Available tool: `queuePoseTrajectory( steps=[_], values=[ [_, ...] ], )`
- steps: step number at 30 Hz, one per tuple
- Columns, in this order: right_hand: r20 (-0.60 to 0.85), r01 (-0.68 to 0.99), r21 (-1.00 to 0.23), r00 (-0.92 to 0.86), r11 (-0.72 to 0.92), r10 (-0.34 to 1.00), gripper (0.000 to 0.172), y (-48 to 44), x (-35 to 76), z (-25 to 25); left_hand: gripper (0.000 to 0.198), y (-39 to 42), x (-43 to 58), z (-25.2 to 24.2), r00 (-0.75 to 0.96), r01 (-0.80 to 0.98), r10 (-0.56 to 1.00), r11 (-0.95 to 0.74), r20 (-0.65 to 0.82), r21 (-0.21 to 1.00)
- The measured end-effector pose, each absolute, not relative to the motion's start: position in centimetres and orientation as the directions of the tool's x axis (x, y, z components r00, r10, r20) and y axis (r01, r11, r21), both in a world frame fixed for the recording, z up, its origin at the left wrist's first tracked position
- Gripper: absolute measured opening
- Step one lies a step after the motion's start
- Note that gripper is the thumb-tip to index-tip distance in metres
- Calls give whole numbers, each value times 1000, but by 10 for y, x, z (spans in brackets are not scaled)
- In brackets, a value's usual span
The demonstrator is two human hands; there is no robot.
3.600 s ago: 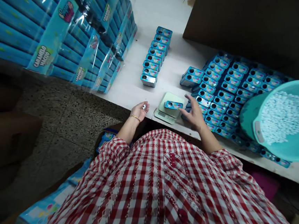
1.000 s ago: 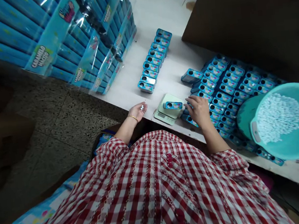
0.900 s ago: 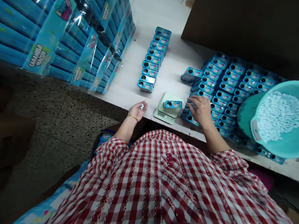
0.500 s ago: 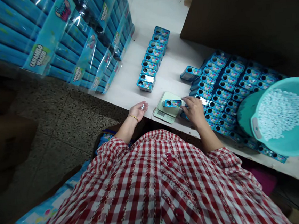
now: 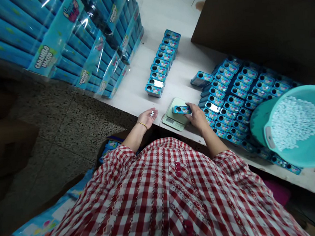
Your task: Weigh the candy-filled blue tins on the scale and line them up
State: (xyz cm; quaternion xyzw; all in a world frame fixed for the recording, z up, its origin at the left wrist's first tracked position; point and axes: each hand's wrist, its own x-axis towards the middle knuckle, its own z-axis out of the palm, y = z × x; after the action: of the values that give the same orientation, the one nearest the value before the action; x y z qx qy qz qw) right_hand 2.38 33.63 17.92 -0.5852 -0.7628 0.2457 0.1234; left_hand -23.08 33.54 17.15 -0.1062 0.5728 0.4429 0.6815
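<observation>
A small blue tin [image 5: 181,109] lies on a pale green scale [image 5: 175,118] at the table's near edge. My right hand [image 5: 196,116] has its fingers closed on the tin's right end. My left hand [image 5: 147,116] rests palm up at the table edge, left of the scale, cupped round a few small white candies [image 5: 152,113]. A gold bangle sits on that wrist.
A row of blue tins [image 5: 160,63] runs away from the scale. A large block of open tins [image 5: 238,92] lies to the right, beside a teal basin [image 5: 312,154] of white candies. Wrapped blue packs [image 5: 84,40] are stacked at the left. A dark board [image 5: 259,17] stands behind.
My right hand has left the block of tins on the right and moved left to the tin on the scale, closing on its end. My left hand has stayed put.
</observation>
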Motion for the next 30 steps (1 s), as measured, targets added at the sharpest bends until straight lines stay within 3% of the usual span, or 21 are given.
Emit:
queuePoseTrajectory(
  steps=[2,4,8,12,30],
  values=[
    [-112,814,-551,-293,186,950,39,337,15,183,12,337,-224,171,-12,-725,475,602,-880,335],
    [-74,823,-502,-349,268,934,37,334,0,199,15,339,-217,170,21,-738,469,603,-883,303],
    [-69,833,-214,-534,510,843,41,326,-32,241,28,347,-202,170,88,-745,493,610,-866,271],
    [-133,818,-44,-574,573,808,33,325,-47,255,29,353,-190,173,166,-732,497,641,-851,231],
    [-93,823,-33,-567,566,819,36,321,-25,258,21,353,-171,168,247,-721,450,677,-858,147]
  ],
)
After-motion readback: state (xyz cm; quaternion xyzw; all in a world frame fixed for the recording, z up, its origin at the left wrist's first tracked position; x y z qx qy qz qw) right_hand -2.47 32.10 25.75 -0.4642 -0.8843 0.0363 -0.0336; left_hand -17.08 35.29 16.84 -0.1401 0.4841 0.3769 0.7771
